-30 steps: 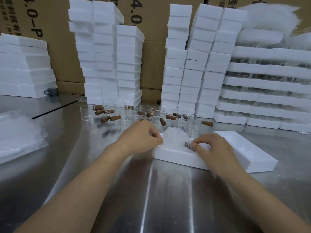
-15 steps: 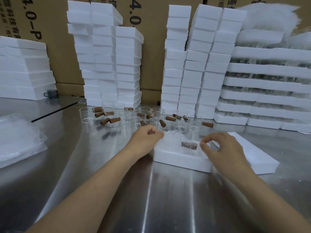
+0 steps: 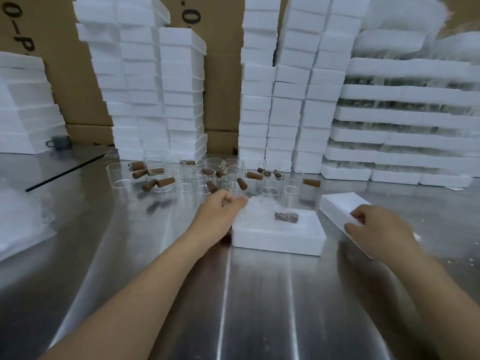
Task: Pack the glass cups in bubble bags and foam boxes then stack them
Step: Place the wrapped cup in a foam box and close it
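Two bare forearms are reaching across the steel table (image 3: 259,307). Right hand (image 3: 376,227) is gripping the near end of the foam lid (image 3: 337,206), fingers curled over its edge; the lid is lying flat just right of the foam box (image 3: 280,241), not touching it. Left hand (image 3: 220,209) is pinching the bubble bag (image 3: 257,209) at the box's far-left corner, fingers curled. Bagged cup is lying inside the open box, its handle (image 3: 285,217) showing through the bag. Behind, loose glass cups (image 3: 207,178) with brown handles are standing clustered. Far back, foam box stacks (image 3: 161,87) are standing against cardboard cartons (image 3: 223,74).
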